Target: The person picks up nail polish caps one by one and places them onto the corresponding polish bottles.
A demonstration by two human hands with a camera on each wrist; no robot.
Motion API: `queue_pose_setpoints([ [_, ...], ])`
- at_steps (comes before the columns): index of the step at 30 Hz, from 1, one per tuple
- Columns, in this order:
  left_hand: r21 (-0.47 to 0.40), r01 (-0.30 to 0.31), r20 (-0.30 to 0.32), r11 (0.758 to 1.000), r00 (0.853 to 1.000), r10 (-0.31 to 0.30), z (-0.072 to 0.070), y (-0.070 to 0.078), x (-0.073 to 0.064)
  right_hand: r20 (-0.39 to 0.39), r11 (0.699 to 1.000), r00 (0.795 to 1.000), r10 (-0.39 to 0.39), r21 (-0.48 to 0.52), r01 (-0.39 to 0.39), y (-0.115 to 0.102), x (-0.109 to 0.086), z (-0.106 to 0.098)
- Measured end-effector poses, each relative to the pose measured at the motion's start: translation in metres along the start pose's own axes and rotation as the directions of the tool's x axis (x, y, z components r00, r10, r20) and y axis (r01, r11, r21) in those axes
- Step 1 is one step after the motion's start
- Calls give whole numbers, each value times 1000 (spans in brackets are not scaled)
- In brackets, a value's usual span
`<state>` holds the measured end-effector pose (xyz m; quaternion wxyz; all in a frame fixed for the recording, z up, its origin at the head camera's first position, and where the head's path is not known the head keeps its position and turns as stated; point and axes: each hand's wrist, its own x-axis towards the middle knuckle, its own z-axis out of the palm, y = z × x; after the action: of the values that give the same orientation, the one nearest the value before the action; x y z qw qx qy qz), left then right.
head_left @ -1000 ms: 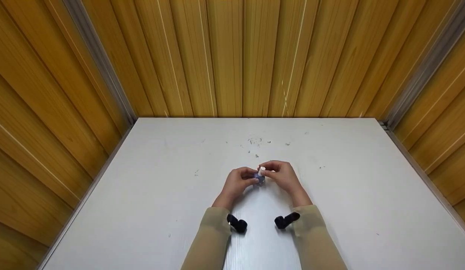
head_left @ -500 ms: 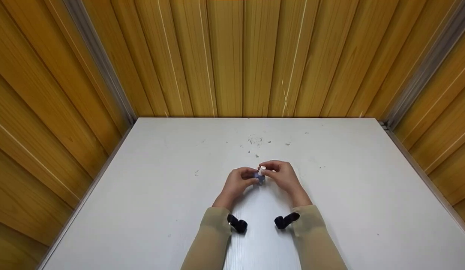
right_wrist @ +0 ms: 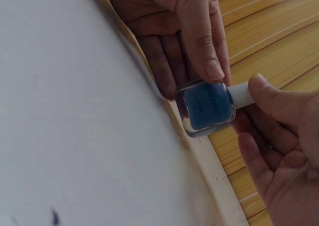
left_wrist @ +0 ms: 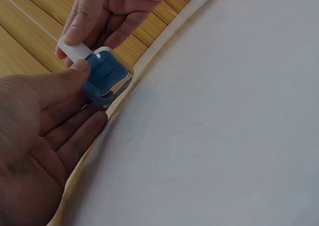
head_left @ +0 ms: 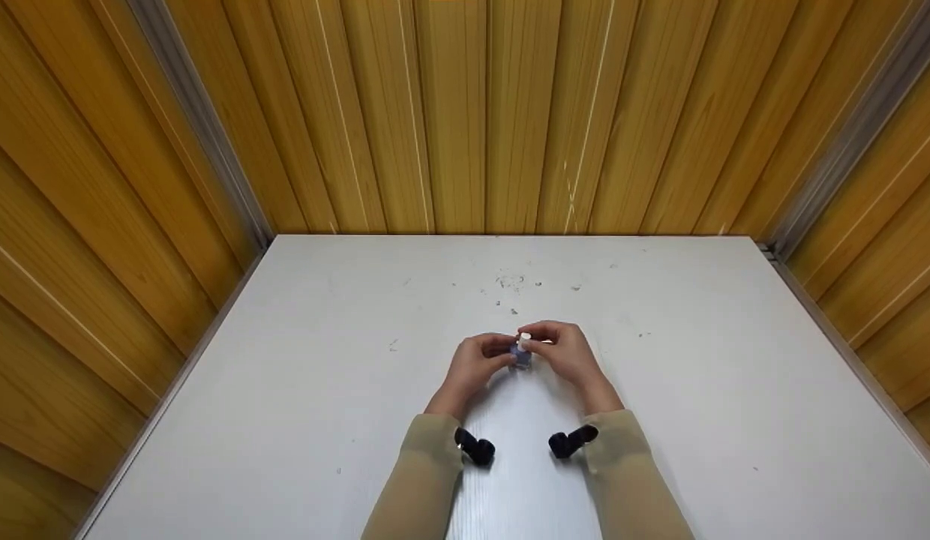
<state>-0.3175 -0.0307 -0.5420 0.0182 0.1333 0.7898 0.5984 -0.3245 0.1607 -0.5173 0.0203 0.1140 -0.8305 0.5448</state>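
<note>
A small nail polish bottle (right_wrist: 207,106) of clear glass with blue polish and dark lettering is held between the two hands, above the table's middle. My left hand (head_left: 474,367) pinches the glass body, its thumb on the near face and the fingers behind. The white cap (left_wrist: 76,52) sits at the bottle's neck, where my right hand (head_left: 566,352) pinches it between thumb and fingers. In the right wrist view the cap meets the glass body with no visible gap. The right fingers behind the cap are partly hidden.
The white table (head_left: 322,390) carries small dark marks and scuffs (head_left: 511,282) beyond the hands. Wood-patterned panels (head_left: 450,112) rise at the back and both sides. A black wrist camera (head_left: 476,448) is fixed on the left sleeve, another on the right sleeve.
The bottle's body has tilted slightly to the right and the cap stands more upright over it. Both hands keep nearly the same place and grip.
</note>
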Motion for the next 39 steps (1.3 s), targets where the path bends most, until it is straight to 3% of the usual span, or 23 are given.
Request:
queue_pose_setpoints([
  [9,139,-20,-38,990,999,25,2,1,1,-1,999,1000,-11,-32,11,-2,0,2],
  [14,170,-10,-49,985,999,19,2,2,0,-8,999,1000,-12,-49,12,-3,0,4],
  [28,165,2,-48,986,999,6,2,0,0,28,998,999,-17,-55,19,0,0,4],
  [39,137,-12,-35,990,999,17,0,-1,0,51,999,998,-32,7,31,0,1,4],
])
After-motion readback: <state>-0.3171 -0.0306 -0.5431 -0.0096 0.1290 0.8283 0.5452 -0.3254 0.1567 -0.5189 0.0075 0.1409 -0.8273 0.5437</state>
